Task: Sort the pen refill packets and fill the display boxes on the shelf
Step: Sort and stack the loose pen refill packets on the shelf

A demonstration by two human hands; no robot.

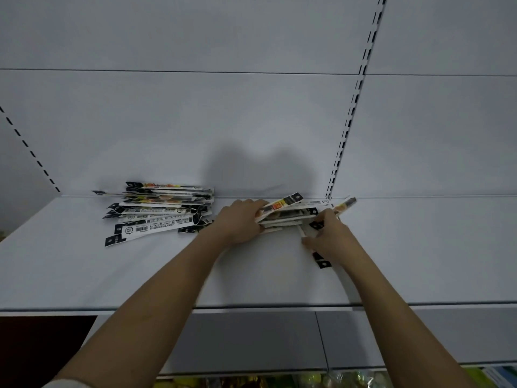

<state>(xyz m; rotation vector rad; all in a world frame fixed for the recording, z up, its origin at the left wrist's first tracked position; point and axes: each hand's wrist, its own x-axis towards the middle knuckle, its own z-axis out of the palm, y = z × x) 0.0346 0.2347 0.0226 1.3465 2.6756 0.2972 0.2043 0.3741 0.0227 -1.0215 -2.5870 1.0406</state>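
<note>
Hands, left hand [241,219] and right hand [326,236], grip packets [285,212]; loose pile [159,208] lies left on shelf [84,275].

You stand in a shop: white gondola shelf [84,270], slotted uprights [353,107], packaged goods [321,380] below.

Shelf [84,275]: plain white.
Refill packets [159,211]: white, black ends, barcodes, orange-yellow print.
Upright [352,107]: white, black slots.

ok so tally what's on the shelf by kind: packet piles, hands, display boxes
packet piles: 2, a loose pile and a held bundle
hands: 2, left hand and right hand, both on the bundle
display boxes: 0 in view
total: 4
</note>
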